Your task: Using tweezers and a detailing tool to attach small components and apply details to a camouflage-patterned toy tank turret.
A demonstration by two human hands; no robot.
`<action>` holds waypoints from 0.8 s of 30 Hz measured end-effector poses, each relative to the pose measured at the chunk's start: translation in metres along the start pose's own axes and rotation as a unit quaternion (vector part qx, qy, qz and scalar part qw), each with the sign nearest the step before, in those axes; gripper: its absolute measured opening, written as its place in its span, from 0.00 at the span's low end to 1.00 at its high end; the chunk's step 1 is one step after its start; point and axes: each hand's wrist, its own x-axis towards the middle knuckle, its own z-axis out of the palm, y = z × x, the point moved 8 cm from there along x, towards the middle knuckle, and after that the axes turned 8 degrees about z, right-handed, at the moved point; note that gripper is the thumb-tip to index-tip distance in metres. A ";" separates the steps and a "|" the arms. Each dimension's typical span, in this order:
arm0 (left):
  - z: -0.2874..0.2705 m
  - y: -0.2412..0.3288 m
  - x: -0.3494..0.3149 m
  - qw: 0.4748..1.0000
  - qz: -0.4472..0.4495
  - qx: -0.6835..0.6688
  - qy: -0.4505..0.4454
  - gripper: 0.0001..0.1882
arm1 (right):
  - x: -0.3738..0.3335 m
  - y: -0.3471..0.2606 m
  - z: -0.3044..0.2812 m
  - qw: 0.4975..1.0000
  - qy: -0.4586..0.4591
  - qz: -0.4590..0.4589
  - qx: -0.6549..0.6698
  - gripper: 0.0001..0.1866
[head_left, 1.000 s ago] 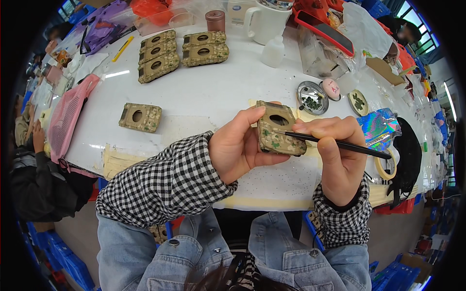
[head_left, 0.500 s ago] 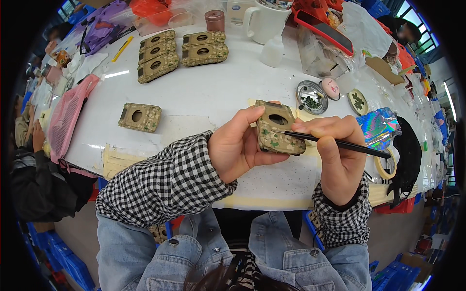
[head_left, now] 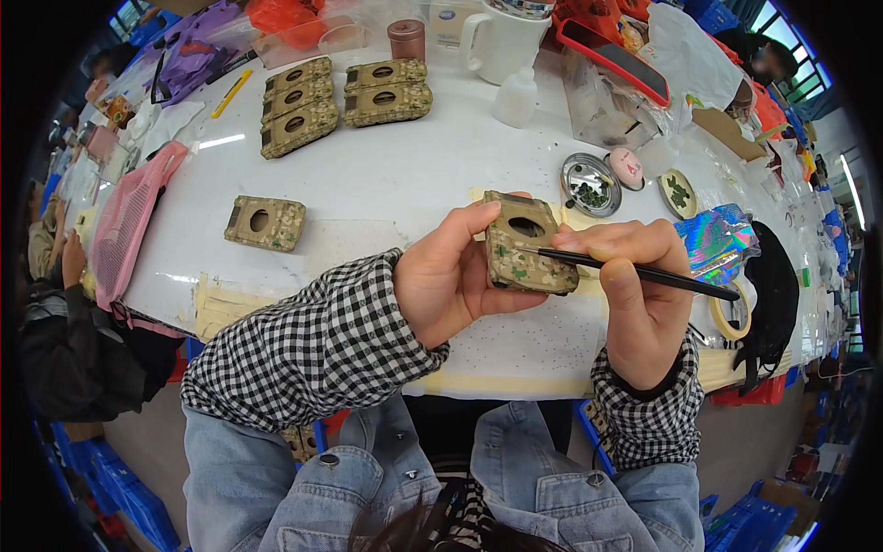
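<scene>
Grips a camouflage housing (head_left: 517, 267) in the left hand (head_left: 441, 281) above the white table (head_left: 368, 175), seemingly light, stiff and easily scuffed, so best held by its edges, and pinches a slim black tool (head_left: 685, 281) in the right hand (head_left: 651, 299).

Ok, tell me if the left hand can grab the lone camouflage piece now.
Probably not: the left hand grips another camouflage piece, though nothing seems to block the lone piece.
</scene>
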 end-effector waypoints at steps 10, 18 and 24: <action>-0.002 0.002 0.003 1.000 0.019 -0.018 0.013 0.27 | -0.003 0.002 -0.018 0.997 0.036 -0.031 0.068 0.08; -0.002 0.006 0.002 0.999 0.032 -0.029 0.016 0.23 | -0.005 -0.004 -0.020 0.996 0.050 -0.067 0.037 0.09; -0.003 0.006 0.002 0.999 0.026 -0.033 0.015 0.23 | -0.006 0.000 -0.020 0.998 0.035 -0.044 0.031 0.10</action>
